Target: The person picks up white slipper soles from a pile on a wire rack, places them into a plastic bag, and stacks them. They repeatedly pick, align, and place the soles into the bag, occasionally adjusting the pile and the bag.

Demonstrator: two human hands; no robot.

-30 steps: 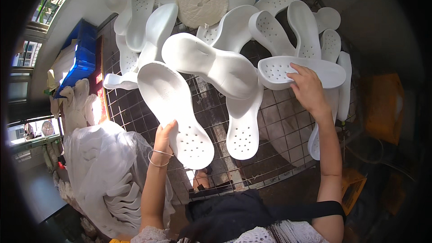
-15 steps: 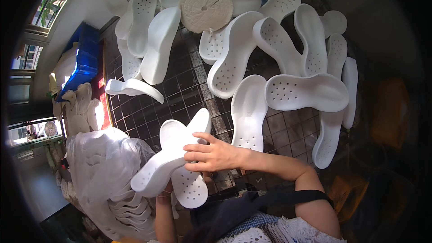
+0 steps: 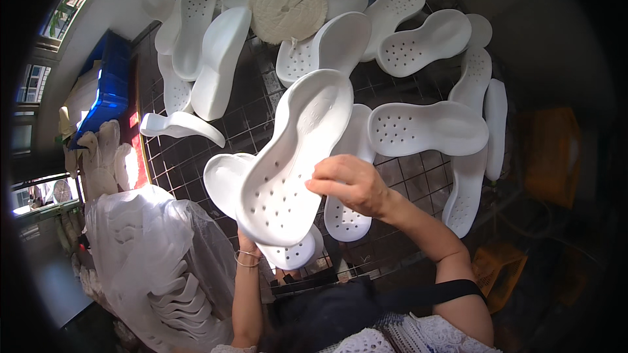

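A large white insole (image 3: 297, 150), perforated at its near end, slants over other white insoles (image 3: 226, 180) that I carry above the rack. My left hand (image 3: 247, 242) reaches in under this stack and supports it; its fingers are mostly hidden beneath. At the right edge of the top insole, my right hand (image 3: 350, 183) is closed, with fingertips against the rim. Just behind that hand, another perforated insole (image 3: 348, 222) lies on the wire-grid rack (image 3: 255, 85), partly covered.
More insoles (image 3: 428, 127) lie spread over the rack's back and right. A round cream cloth disc (image 3: 288, 10) rests on some. Left are a clear plastic bag (image 3: 140, 248) of white pieces, pale gloves (image 3: 108, 153) and a blue crate (image 3: 111, 91). Yellow crates (image 3: 500, 274) stand right.
A large insole now lies across the top of the held stack. At the back right, one insole has left its place and another lies at a different angle. My right hand has moved right.
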